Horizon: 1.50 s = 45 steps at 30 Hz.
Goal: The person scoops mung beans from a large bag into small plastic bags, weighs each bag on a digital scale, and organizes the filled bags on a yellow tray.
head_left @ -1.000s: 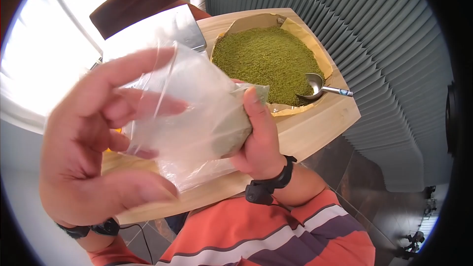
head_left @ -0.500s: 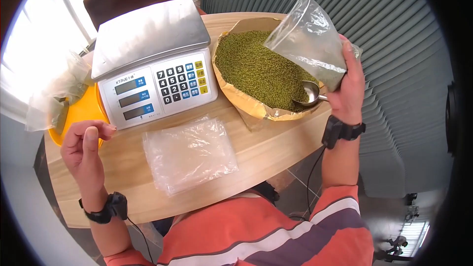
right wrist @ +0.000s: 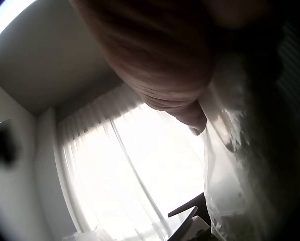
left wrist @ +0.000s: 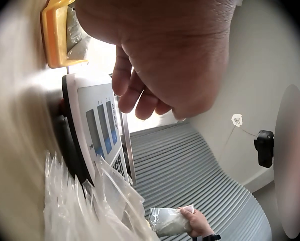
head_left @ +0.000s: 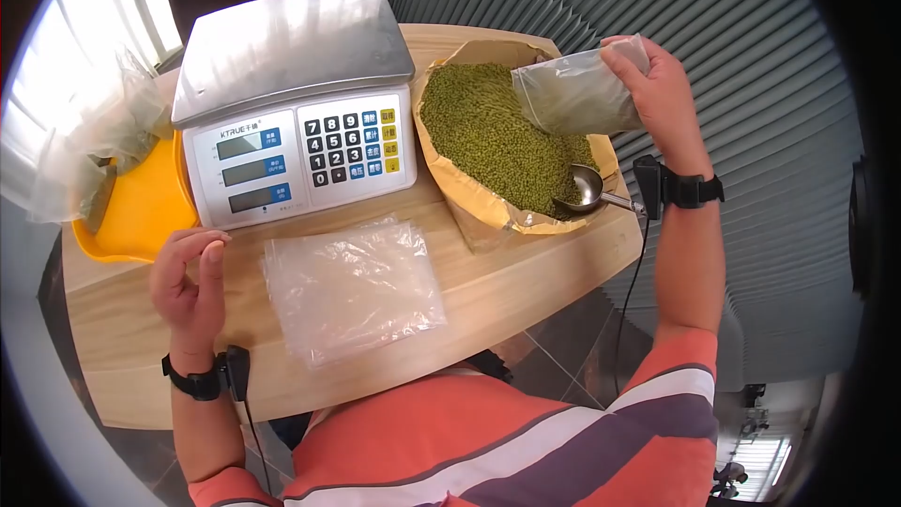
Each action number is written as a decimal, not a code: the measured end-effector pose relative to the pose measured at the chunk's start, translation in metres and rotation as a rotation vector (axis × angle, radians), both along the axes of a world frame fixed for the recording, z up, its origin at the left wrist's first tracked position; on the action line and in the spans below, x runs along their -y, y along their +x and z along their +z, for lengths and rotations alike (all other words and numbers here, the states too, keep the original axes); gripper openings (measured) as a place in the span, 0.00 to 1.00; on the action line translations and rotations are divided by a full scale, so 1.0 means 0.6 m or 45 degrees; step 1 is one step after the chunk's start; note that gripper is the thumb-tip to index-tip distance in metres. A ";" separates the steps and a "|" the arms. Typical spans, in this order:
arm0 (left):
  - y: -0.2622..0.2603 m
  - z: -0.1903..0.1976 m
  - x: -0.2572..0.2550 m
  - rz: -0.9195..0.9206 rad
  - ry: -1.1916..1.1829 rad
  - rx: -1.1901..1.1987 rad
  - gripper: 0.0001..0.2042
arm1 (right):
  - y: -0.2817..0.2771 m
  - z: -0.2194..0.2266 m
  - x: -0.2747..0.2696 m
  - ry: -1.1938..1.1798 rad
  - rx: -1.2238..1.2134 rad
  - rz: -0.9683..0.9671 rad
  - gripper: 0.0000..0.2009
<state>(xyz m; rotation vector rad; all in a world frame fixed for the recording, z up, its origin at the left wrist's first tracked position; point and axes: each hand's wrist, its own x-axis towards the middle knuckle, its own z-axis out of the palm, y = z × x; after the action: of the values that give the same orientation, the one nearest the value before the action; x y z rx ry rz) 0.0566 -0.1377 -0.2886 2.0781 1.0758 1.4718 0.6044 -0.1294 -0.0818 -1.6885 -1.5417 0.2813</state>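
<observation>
My right hand (head_left: 671, 99) grips the closed end of a clear plastic bag (head_left: 577, 99), thumb on top. The bag lies on its side over the green mung beans (head_left: 497, 136) in an opened paper sack (head_left: 460, 202), its mouth pointing left. In the right wrist view the bag (right wrist: 225, 170) shows beside the darkened hand. My left hand (head_left: 190, 286) hovers over the table's left part, fingers loosely curled, with nothing visible in it. Its curled fingers also show in the left wrist view. A metal scoop (head_left: 587, 188) rests in the beans, its handle over the sack's edge.
A digital scale (head_left: 291, 47) with a steel pan stands left of the sack. Flat clear bags (head_left: 357, 291) lie stacked before it. At far left, a yellow tray (head_left: 145, 221) holds clear bags (head_left: 103, 155). A pleated grey curtain (head_left: 751, 131) hangs behind the table.
The hands have parted from the bag held between them. My right hand has carried it over the sack and tipped its mouth down to the left. My left hand has let go and lowered.
</observation>
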 end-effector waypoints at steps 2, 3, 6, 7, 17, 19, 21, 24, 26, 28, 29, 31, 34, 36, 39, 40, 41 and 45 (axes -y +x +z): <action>0.002 -0.001 0.001 -0.015 -0.005 -0.032 0.03 | -0.007 0.011 -0.008 -0.056 0.116 0.034 0.16; 0.005 0.002 0.001 -0.020 -0.016 -0.031 0.03 | -0.009 0.016 -0.014 -0.066 0.119 0.036 0.16; 0.009 0.004 0.001 -0.027 -0.028 -0.021 0.03 | -0.015 0.033 -0.021 -0.061 0.232 0.043 0.17; 0.011 0.004 0.000 -0.029 -0.034 -0.016 0.03 | -0.016 0.040 -0.022 -0.072 0.279 0.035 0.18; 0.012 -0.006 -0.002 -0.048 -0.038 -0.026 0.02 | -0.007 0.094 -0.019 -0.113 0.388 -0.031 0.20; 0.010 -0.009 -0.001 -0.013 -0.106 -0.017 0.02 | 0.003 0.085 -0.024 -0.189 0.542 0.049 0.19; 0.002 -0.020 -0.001 0.019 -0.085 -0.095 0.03 | 0.005 0.083 -0.026 -0.053 0.435 0.020 0.20; -0.001 -0.031 -0.003 -0.019 -0.163 -0.072 0.05 | 0.011 0.079 -0.030 -0.127 0.652 -0.018 0.18; 0.001 -0.030 -0.006 -0.002 -0.159 -0.063 0.06 | 0.000 0.086 -0.016 -0.115 0.666 -0.084 0.18; 0.004 -0.030 -0.006 -0.017 -0.149 -0.062 0.06 | -0.002 0.088 -0.013 -0.092 0.461 -0.076 0.19; 0.005 -0.028 -0.005 -0.013 -0.152 -0.061 0.07 | -0.004 0.088 -0.010 -0.085 0.458 -0.087 0.19; 0.005 -0.029 -0.006 -0.021 -0.140 -0.073 0.07 | -0.007 0.086 -0.002 -0.058 0.486 -0.113 0.19; 0.011 -0.027 -0.001 0.000 -0.132 -0.062 0.06 | -0.012 0.080 0.005 -0.008 0.488 -0.130 0.17; 0.010 -0.028 -0.001 0.037 -0.129 -0.053 0.06 | -0.007 0.081 0.006 -0.044 0.542 -0.132 0.17; 0.008 -0.028 -0.003 0.003 -0.135 -0.041 0.06 | 0.001 0.080 0.003 -0.040 0.598 -0.095 0.18; 0.011 -0.024 -0.001 0.001 -0.150 -0.048 0.06 | 0.001 0.078 0.001 0.001 0.612 -0.079 0.18; 0.012 -0.023 0.001 -0.003 -0.165 -0.047 0.06 | -0.003 0.077 -0.002 0.010 0.601 -0.063 0.18; 0.017 -0.023 -0.003 -0.025 -0.174 -0.019 0.06 | 0.008 0.080 0.010 -0.023 0.695 -0.096 0.18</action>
<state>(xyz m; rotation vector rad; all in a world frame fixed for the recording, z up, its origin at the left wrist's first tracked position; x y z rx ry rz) 0.0666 -0.1357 -0.3027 2.0021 1.1256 1.3370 0.6089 -0.1356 -0.0337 -1.9331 -1.8541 -0.2278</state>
